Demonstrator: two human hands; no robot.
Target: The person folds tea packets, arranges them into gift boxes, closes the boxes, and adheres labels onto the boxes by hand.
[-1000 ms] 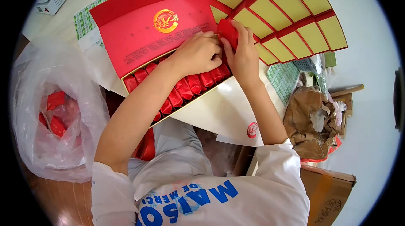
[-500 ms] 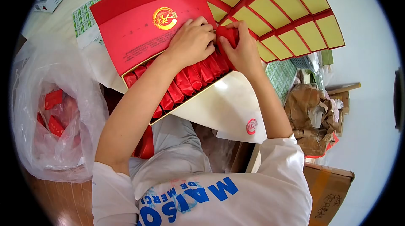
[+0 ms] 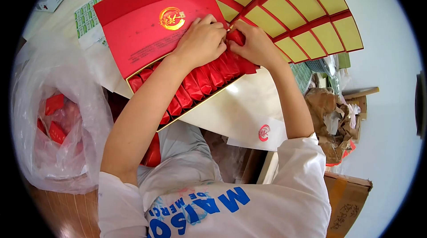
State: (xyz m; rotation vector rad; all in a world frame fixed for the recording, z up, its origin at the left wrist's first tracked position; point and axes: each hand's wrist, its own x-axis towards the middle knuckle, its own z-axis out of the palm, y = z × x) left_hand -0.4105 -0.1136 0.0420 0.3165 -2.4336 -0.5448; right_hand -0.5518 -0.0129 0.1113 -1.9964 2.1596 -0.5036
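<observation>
An open red box with a gold edge (image 3: pixel 202 101) holds rows of shiny red packets (image 3: pixel 191 86). Its lid (image 3: pixel 142 31), with a gold emblem and small print, leans back behind it. My left hand (image 3: pixel 202 41) lies over the back of the packets with its fingers curled; what is under the fingertips is hidden. Beside it, at the box's right end, my right hand (image 3: pixel 251 42) pinches a red packet (image 3: pixel 236 37) between thumb and fingers. The fingertips of both hands nearly meet there.
Stacked red boxes with yellow panels (image 3: pixel 307 11) stand at the back right. A clear plastic bag (image 3: pixel 33 149) with red packets hangs at the left. Crumpled brown paper (image 3: pixel 322 113) and a cardboard box (image 3: pixel 347 202) are at the right. White paper (image 3: pixel 275 133) lies near the front edge.
My right hand has turned and lowered the red packet toward the box's right end, its elbow swinging outward. My left hand has shifted slightly left and up.
</observation>
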